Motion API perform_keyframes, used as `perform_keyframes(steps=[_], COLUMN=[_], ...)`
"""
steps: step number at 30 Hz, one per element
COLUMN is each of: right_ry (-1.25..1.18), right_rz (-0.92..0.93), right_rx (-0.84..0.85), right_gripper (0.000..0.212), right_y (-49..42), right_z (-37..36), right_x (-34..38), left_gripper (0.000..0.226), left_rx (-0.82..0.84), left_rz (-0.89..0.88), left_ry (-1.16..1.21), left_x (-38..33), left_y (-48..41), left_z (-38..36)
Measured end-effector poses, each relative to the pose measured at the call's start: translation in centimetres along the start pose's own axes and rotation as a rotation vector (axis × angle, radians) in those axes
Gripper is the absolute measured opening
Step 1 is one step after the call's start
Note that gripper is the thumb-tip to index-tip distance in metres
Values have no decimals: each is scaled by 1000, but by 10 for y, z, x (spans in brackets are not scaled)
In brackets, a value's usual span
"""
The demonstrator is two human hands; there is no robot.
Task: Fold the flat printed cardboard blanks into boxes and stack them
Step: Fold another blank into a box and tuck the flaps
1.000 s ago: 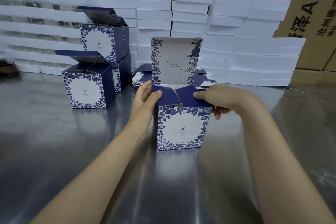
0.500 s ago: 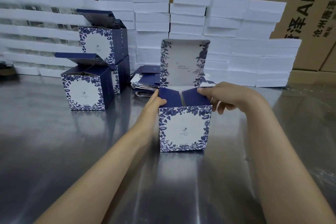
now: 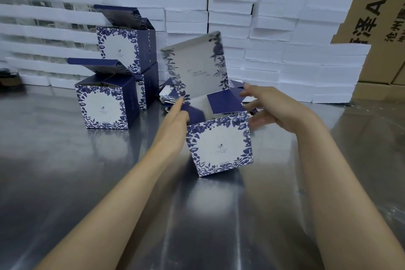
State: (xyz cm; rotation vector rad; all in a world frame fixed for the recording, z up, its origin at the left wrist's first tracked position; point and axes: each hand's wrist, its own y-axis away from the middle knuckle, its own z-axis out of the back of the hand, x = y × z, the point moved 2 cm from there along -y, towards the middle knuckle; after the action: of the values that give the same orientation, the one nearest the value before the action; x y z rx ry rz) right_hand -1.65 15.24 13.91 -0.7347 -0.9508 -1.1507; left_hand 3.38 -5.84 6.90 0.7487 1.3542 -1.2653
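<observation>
A blue-and-white floral box (image 3: 220,146) stands tilted on the steel table (image 3: 65,177), its printed lid (image 3: 195,68) up and leaning left. The dark blue side flaps (image 3: 223,103) are raised and the inside shows. My left hand (image 3: 176,117) lies with straight fingers against the box's left side, the index tip near the lid hinge. At the right side, my right hand (image 3: 270,108) is spread open and blurred, its fingertips near the right flap. Three folded boxes stand at the left: a front one (image 3: 105,108), one stacked higher (image 3: 119,50) and one behind (image 3: 148,85).
A pile of flat printed blanks (image 3: 167,97) lies behind the box in hand. Stacks of white foam trays (image 3: 295,55) line the back of the table, with brown cartons (image 3: 377,13) behind them.
The box has tilted and turned, and its lid now leans left. My right hand has come off the folded flap and spread open. The side flaps have lifted.
</observation>
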Motion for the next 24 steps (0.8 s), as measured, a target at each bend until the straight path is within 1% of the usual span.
perform_keyframes(steps=[1, 3, 5, 6, 7, 9, 10, 11, 12, 14, 18, 20, 22, 23, 24], right_ry=[7, 48, 44, 31, 21, 15, 23, 37, 44, 39, -30, -80, -175, -216, -220], right_rz=[-20, -27, 35, 77, 113, 151, 174, 204, 231, 261, 300, 305, 284, 262, 244], right_rx=[-11, -31, -75, -85, -75, -21, -4, 0, -7, -28, -57, -36, -34, -24, -1], right_gripper=[41, 39, 37, 43, 56, 79, 84, 86, 86, 82, 76, 65, 40, 32, 31], right_y=[0, 0, 0, 0, 0, -1, -1, -2, -4, -5, -6, -6, -8, -9, -10], right_z=[2, 5, 6, 7, 7, 3, 0, -3, -6, -8, -3, -2, -1, -1, -2], right_x=[-2, -5, -8, -8, -8, -8, -8, -9, -9, -8, -10, -11, -11, -11, -11], left_gripper=[55, 50, 44, 49, 61, 98, 114, 125, 132, 135, 121, 120, 120, 119, 116], left_rx=[23, 29, 3, 13, 50, 176, 230, 264, 282, 296, 272, 276, 263, 239, 204], left_rz=[-8, -50, -106, -128, -140, -146, -150, -154, -158, -174, -212, -227, -240, -244, -255], left_ry=[43, 115, 146, 162, 170, 127, 75, 18, -27, -62, -135, -127, -114, -108, -105], left_x=[0, -1, 0, 0, 1, 5, 8, 11, 14, 17, 21, 22, 22, 23, 23], left_y=[0, 0, -1, -2, -3, -3, -1, 0, 1, 1, 0, -2, -2, -2, -2], left_z=[-2, -3, 0, 2, 4, 0, -3, -8, -11, -14, -1, 4, 4, 3, 2])
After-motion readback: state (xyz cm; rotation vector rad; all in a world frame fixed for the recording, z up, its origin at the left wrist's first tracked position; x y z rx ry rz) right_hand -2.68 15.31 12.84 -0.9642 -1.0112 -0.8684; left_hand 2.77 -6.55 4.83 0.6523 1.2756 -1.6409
